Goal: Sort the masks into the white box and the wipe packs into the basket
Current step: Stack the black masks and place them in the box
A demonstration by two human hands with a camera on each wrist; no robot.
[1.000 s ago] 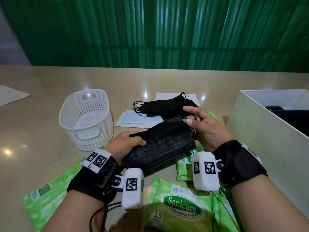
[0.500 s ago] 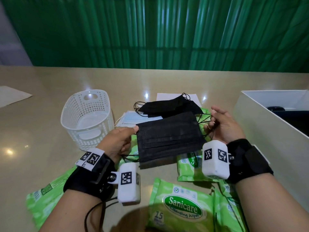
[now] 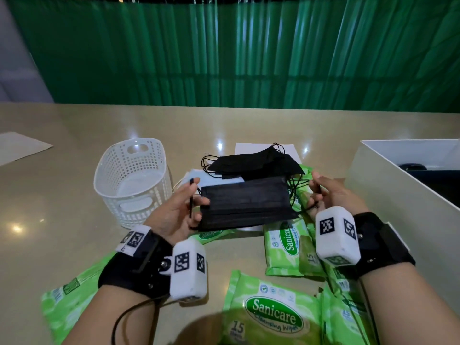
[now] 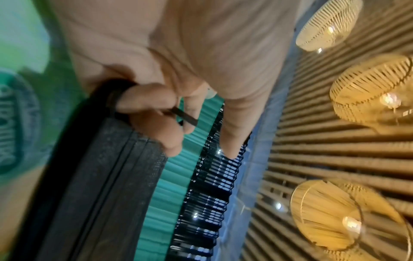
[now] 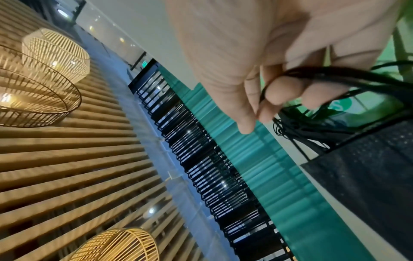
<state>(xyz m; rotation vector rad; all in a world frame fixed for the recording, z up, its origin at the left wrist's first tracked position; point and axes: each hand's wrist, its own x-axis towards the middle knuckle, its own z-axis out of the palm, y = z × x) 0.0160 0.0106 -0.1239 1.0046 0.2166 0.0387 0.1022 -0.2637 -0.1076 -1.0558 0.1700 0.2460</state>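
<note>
A black mask (image 3: 246,204) (image 4: 96,176) (image 5: 366,176) hangs stretched flat between my two hands above the table. My left hand (image 3: 185,207) (image 4: 161,114) has its fingers curled through the left ear loop. My right hand (image 3: 323,195) (image 5: 279,95) hooks the right ear loops with curled fingers. Behind it lie more black masks (image 3: 254,164) and a light blue mask (image 3: 214,179). Green wipe packs (image 3: 276,317) lie near me. The white basket (image 3: 132,180) stands at the left and the white box (image 3: 388,175) at the right.
A white sheet (image 3: 263,148) lies under the mask pile, and another paper (image 3: 20,145) at the far left. More wipe packs (image 3: 67,300) lie front left and by the box (image 3: 291,245). A green curtain closes the back.
The mask went from crumpled in both hands to stretched out flat by its ear loops. Both hands moved apart and a little upward.
</note>
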